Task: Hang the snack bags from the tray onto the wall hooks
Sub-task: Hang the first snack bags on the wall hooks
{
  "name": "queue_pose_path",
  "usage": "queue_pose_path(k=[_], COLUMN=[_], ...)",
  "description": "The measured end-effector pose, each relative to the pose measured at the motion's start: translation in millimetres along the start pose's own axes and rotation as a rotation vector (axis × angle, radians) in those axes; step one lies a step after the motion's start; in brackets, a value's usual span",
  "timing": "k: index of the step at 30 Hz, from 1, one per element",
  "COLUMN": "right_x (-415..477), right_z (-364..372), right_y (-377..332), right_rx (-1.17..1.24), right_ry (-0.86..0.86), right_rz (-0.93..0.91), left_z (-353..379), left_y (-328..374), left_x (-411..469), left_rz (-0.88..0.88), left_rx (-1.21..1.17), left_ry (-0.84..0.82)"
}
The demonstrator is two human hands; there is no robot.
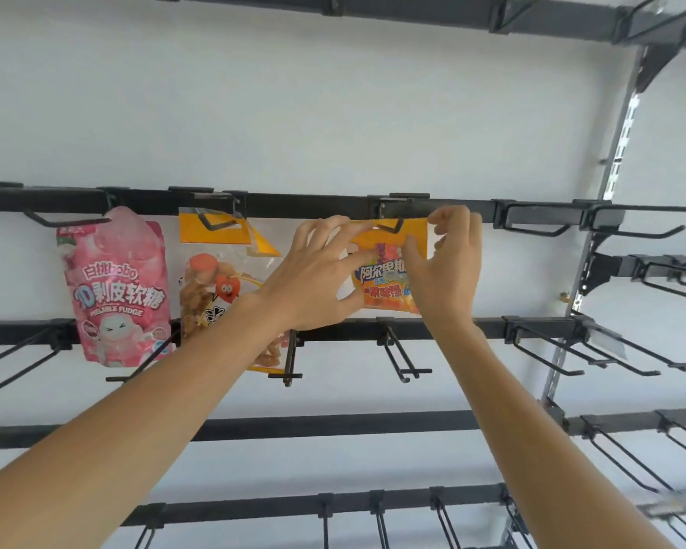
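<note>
the orange foil snack bag [389,271] sits at the middle of the black metal rail [313,206], its header on the black wire hook [391,225]. the right hand [448,267] pinches its top right corner; the left hand [317,275], fingers spread, presses its left edge. best: hold the header taut and level, and slide it fully back before letting go.

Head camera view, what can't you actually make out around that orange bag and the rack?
1. Tray: outside the head view, so nothing about it can be told.
2. Orange bag: the right hand and left hand cover its top, hiding whether it sits fully on the hook. The left hand's grip is unclear.
3. Clear bag: lower part hidden by the left forearm.
4. Bottom right corner: a blurred thing on the rack, unidentifiable.
</note>
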State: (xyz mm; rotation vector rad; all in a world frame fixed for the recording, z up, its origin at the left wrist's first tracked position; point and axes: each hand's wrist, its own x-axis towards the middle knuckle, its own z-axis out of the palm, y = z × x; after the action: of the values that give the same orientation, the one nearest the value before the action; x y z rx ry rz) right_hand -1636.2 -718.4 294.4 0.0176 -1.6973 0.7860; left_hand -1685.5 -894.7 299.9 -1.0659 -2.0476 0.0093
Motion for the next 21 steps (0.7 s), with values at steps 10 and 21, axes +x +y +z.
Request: queue_pose_path(k=[10, 21], right_x=[-2.6, -39.8], right_z=[5.3, -46.9], right_y=[-1.6, -40.6], right_rx=[-0.179, -0.200], right_ry=[-0.300, -0.704], right_rz=[-0.002, 0.106], left_z=[23.4, -35.4], left_y=[-0.7, 32.2], left_x=[2.7, -46.0], left_rz=[-0.048, -0.218], left_rx=[0.111, -0.097], left_ry=[0.002, -0.140])
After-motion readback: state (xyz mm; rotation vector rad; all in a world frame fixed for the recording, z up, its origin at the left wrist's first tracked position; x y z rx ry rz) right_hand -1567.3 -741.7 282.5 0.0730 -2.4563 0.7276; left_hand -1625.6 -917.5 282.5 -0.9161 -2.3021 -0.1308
